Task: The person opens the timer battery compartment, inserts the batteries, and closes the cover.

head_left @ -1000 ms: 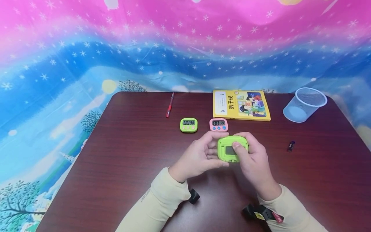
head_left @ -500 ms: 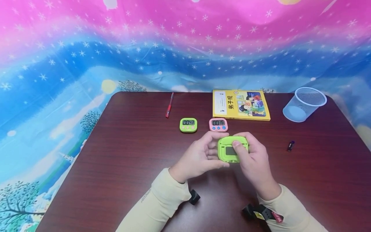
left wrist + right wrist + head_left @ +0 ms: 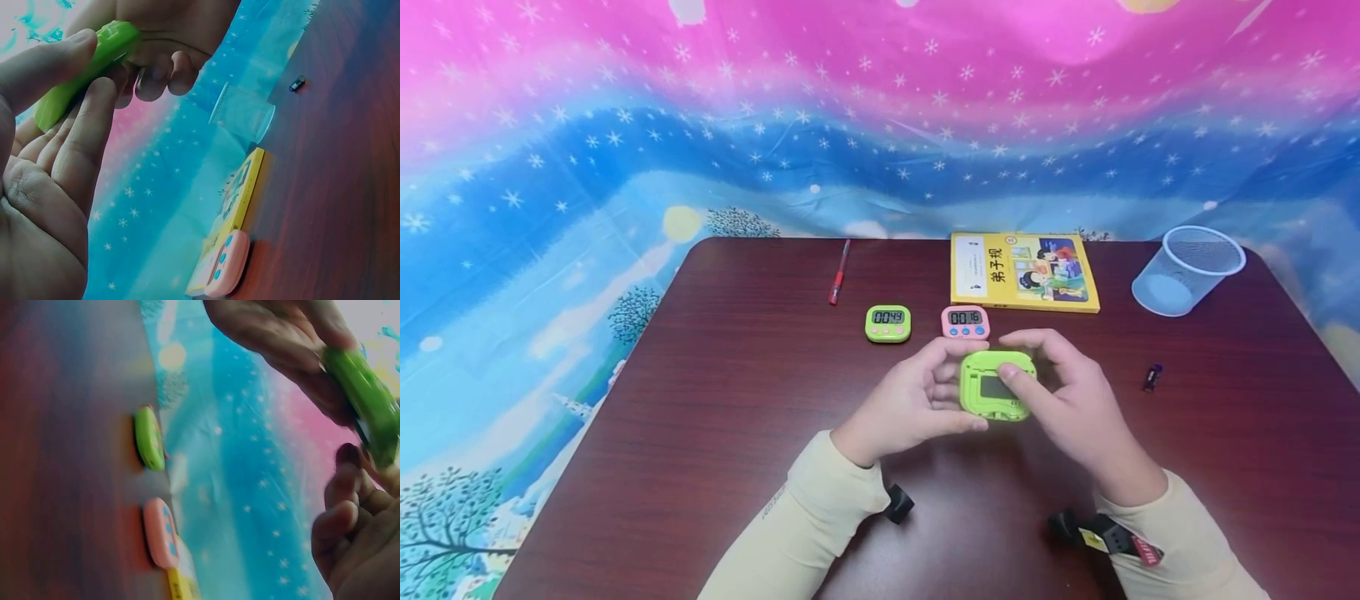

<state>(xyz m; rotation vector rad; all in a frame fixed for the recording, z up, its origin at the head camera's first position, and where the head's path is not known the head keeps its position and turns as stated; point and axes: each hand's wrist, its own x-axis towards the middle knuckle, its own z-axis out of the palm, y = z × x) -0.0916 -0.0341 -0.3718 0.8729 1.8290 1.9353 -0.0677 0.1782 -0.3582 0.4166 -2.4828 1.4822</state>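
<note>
Between both hands is a lime-green digital timer (image 3: pixel 994 387), its back with a dark rectangle turned up toward the head camera. My left hand (image 3: pixel 910 400) grips its left side, thumb along the lower edge and fingers behind. The right thumb presses on the timer's back, while that hand's (image 3: pixel 1078 404) other fingers bend at the far side, partly hidden. In the left wrist view the timer (image 3: pixel 87 72) is seen edge-on. Just beyond the hands lie a pink timer (image 3: pixel 966 322) with blue buttons and another green timer (image 3: pixel 887 323), both face up with lit digits.
A yellow book (image 3: pixel 1024 272) lies at the back of the dark wooden table (image 3: pixel 715 400). Left of it is a red pen (image 3: pixel 839 273). At the back right, a light-blue mesh cup (image 3: pixel 1187 271) tilts in view. A small dark cylinder (image 3: pixel 1153 377) lies at the right.
My right hand and wrist have shifted right, opening a gap between palm and timer; its thumb stays on the back. The held timer moved slightly left. The pink timer's display went from 15 to 16.
</note>
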